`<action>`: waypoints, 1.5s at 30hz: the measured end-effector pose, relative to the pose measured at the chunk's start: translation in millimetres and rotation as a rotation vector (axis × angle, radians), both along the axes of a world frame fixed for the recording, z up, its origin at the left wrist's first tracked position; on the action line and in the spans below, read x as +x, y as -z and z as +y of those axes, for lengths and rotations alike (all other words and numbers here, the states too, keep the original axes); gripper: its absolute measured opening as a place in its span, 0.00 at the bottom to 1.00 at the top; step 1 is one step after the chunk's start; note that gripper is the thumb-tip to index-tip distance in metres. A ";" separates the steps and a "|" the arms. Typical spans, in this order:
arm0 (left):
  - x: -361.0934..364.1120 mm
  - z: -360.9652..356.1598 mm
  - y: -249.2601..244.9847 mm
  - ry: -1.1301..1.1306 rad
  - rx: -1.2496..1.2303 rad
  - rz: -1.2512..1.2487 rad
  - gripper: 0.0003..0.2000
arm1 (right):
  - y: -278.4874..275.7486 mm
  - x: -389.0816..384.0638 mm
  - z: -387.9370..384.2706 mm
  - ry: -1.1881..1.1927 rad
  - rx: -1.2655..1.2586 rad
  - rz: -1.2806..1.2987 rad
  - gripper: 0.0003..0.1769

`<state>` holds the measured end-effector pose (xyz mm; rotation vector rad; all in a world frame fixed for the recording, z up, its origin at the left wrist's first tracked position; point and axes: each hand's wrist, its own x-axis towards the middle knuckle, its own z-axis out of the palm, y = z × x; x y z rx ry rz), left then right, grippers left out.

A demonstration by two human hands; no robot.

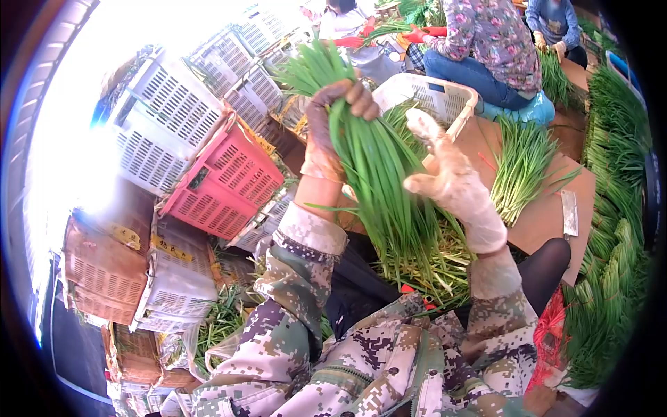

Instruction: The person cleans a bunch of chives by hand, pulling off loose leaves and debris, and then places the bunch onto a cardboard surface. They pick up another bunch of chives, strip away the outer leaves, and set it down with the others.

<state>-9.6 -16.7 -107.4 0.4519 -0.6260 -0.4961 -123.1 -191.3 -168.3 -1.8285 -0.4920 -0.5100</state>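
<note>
My left hand (332, 124), in a stained glove with bare fingertips, is wrapped round a large bunch of green chives (379, 174). The bunch is raised in front of me, with long leaves hanging down to the right and one end spreading out above my fist. Just right of those leaves is my right hand (455, 187), in a pale, dirty glove, its fingers apart and nothing in them. Beneath the bunch lies a heap of loose chive stems and scraps (445, 267). Another chive bunch (521, 167) rests on a cardboard sheet (549, 215) to the right.
Stacked white crates (167, 108), a pink crate (226, 177) and brown crates (104, 264) line the left. A white basket (434, 97) stands ahead. Rows of chives (611, 208) fill the right side. A person in a floral top (490, 42) and others sit beyond, handling chives.
</note>
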 end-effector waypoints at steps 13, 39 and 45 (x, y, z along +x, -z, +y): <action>-12.0 -41.1 17.7 -0.020 0.116 0.150 0.05 | 11.4 3.4 38.7 -0.020 0.246 0.379 0.26; -11.0 -15.8 61.5 -0.032 0.570 -0.403 0.40 | 13.9 22.4 34.7 0.047 0.113 0.415 0.16; -13.9 -27.6 46.4 -0.183 0.663 -0.138 0.21 | 25.5 37.0 25.6 0.219 -0.544 0.209 0.11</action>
